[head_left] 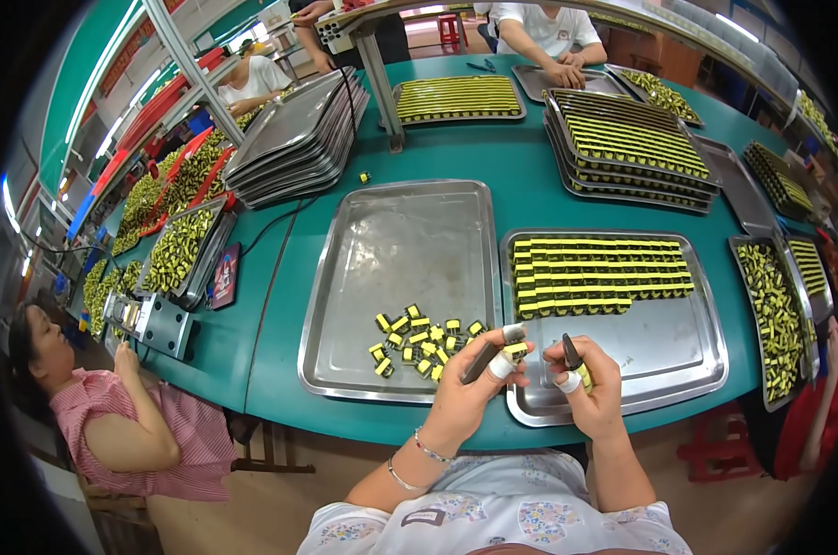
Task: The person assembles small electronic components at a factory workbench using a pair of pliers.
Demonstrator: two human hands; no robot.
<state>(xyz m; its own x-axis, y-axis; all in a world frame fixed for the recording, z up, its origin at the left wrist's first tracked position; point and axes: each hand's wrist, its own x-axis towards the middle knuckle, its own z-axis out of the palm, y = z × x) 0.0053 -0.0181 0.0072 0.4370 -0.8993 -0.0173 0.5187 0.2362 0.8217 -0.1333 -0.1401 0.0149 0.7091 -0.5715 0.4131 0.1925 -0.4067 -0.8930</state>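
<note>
My left hand (470, 393), with white tape on its fingertips, pinches a small yellow-and-black transformer (515, 350). A dark flat bar (479, 363) also lies in that hand. My right hand (599, 393), thumb taped too, is closed around a dark pointed tool (571, 350); something yellow (584, 376) shows between its fingers. The two hands are close together over the near edges of two metal trays. Loose transformers (428, 340) lie scattered at the near end of the left tray (391, 240). Tight rows of transformers (595, 275) stand in the right tray (678, 351).
Stacked metal trays (294, 139) stand far left, and a stack of filled trays (632, 148) far right. A tray of loose transformers (772, 314) is at the right edge. A person in pink (151, 416) sits at left beside a metal device (155, 322). Others work across the table.
</note>
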